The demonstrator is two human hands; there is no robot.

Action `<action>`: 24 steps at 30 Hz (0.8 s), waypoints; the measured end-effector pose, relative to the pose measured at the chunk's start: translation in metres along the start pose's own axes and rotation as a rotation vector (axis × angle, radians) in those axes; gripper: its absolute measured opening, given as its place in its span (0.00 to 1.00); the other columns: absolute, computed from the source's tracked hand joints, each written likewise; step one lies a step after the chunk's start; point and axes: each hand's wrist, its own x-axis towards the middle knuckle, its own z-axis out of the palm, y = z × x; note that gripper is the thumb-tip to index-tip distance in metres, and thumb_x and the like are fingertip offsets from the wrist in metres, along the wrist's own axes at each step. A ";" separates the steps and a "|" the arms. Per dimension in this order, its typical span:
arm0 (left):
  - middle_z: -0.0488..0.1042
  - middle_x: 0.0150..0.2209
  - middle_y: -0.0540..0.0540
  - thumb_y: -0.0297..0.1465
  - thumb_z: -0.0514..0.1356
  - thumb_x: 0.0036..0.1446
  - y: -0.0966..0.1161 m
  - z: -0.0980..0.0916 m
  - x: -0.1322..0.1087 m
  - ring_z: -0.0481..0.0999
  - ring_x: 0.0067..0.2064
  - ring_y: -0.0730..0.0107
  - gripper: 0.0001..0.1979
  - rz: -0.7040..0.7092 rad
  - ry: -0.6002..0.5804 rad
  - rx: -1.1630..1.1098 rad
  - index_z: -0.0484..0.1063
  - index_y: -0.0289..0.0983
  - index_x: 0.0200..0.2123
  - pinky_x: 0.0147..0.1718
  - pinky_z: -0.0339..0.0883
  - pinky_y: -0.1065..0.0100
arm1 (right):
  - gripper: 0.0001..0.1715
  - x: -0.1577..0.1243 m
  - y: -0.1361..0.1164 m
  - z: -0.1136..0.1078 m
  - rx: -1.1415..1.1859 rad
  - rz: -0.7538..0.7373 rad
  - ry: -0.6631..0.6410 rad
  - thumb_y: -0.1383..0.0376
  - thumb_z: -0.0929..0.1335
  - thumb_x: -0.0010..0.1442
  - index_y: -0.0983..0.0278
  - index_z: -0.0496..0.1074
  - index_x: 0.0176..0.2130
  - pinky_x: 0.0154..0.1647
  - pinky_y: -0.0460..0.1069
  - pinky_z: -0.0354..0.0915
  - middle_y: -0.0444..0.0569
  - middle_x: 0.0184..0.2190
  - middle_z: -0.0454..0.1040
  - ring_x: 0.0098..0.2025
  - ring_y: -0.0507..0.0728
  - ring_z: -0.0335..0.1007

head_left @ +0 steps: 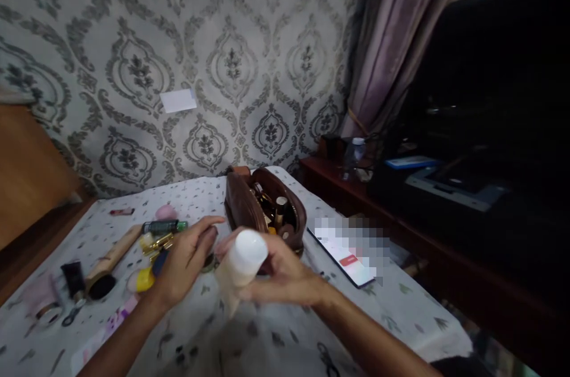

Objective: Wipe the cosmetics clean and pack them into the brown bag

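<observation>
My right hand [285, 273] grips a blurred beige tube or bottle with a white cap [250, 249], cap tilted up toward me. My left hand [189, 258] hovers just left of it, fingers stretched out and apart from the bottle. Behind both hands stands an unzipped brown toiletry bag [243, 205], with a gold-and-black capped cosmetic [280, 211] and other small items inside. Around my left hand lie a green-capped dark bottle [164, 227], gold-coloured items [160, 243] and a yellow-capped container [143, 279]. A dark round thing by the left fingers is partly hidden.
On the patterned white cloth [276, 341] lie a black tube [73, 279], a pink sponge-like item [165, 212] and a brush [111, 258] at left. A lit phone [342, 258] rests at right. A dark wooden ledge with a clear bottle [355, 157] stands beyond.
</observation>
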 end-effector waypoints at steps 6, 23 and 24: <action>0.75 0.38 0.46 0.37 0.49 0.69 0.017 0.036 0.049 0.79 0.38 0.58 0.19 0.295 -0.205 0.683 0.67 0.46 0.59 0.30 0.71 0.65 | 0.27 -0.006 -0.047 -0.076 -0.077 -0.130 0.440 0.51 0.77 0.49 0.63 0.74 0.44 0.51 0.55 0.69 0.49 0.41 0.77 0.44 0.59 0.74; 0.80 0.48 0.47 0.39 0.45 0.70 -0.035 0.069 0.036 0.81 0.47 0.64 0.19 0.425 -0.010 0.629 0.63 0.42 0.59 0.41 0.75 0.68 | 0.18 0.080 0.019 -0.176 -0.242 -0.059 0.276 0.66 0.73 0.49 0.62 0.61 0.35 0.40 0.49 0.67 0.40 0.31 0.65 0.35 0.53 0.65; 0.79 0.49 0.47 0.39 0.45 0.70 -0.038 0.070 0.035 0.81 0.48 0.64 0.19 0.411 -0.012 0.622 0.62 0.42 0.60 0.43 0.75 0.67 | 0.17 0.084 0.022 -0.178 -0.265 -0.045 0.260 0.66 0.73 0.49 0.62 0.62 0.34 0.39 0.49 0.66 0.39 0.30 0.64 0.35 0.52 0.65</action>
